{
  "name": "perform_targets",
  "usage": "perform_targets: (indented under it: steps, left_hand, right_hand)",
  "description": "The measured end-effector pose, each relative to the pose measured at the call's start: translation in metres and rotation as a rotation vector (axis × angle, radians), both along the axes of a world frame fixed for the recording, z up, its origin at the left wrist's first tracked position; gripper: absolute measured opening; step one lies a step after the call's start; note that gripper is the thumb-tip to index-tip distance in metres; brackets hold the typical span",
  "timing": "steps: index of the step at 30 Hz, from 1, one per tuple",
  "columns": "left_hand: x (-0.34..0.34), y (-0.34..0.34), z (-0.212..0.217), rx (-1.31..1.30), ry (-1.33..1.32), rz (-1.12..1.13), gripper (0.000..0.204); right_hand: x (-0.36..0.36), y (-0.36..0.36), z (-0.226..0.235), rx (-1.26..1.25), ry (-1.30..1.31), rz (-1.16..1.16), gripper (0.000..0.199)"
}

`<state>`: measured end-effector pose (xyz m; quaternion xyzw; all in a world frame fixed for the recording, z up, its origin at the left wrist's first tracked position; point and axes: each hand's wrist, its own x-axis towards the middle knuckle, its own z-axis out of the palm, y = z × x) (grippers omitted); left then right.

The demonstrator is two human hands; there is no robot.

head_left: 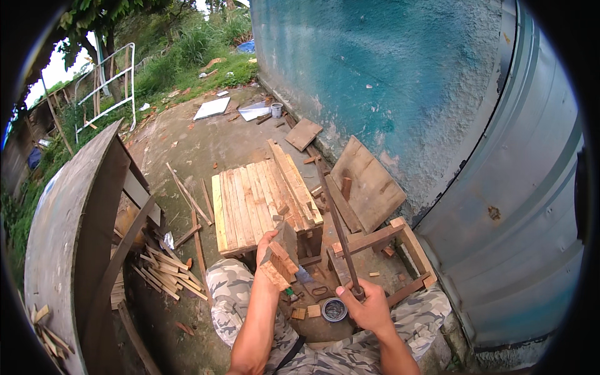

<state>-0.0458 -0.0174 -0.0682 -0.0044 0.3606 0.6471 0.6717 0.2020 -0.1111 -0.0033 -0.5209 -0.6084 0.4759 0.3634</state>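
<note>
Both forearms [254, 334] reach forward, left hand [263, 251] gripping a wooden block [278, 264], right hand [370, 306] wrapped around a dark bar [340, 232].

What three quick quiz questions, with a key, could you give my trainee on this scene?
1. Which hand grips the long dark bar?

2. True or false: the round can is nearer the person than the slatted wooden table.

3. What colour is the rough painted wall?
A) red
B) turquoise
C) yellow

Key:
1. The right hand.
2. True; the can is on the ground between the person's legs, and the table is beyond it.
3. B.
</note>
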Motion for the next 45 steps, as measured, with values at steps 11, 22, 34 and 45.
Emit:
perform_targets:
  steps: [11, 22, 34, 45]
  left_hand:
    - [-0.003, 0.004, -0.005, 0.003, -0.010, 0.025, 0.030]
    - [-0.017, 0.007, -0.014, -0.033, 0.026, -0.010, 0.037]
    - [0.006, 0.003, -0.004, 0.073, 0.383, 0.190, 0.056]
    - [0.042, -0.004, -0.016, 0.377, 0.782, 0.445, 0.071]
  right_hand:
    - [-0.026, -0.010, -0.009, 0.380, -0.531, -0.045, 0.032]
    - [-0.010, -0.006, -0.017, -0.186, 0.254, 0.024, 0.025]
    - [-0.053, 0.000, -0.022, -0.449, 0.755, 0.061, 0.035]
    - [-0.031, -0.032, -0.070, -0.546, 0.805, -0.121, 0.068]
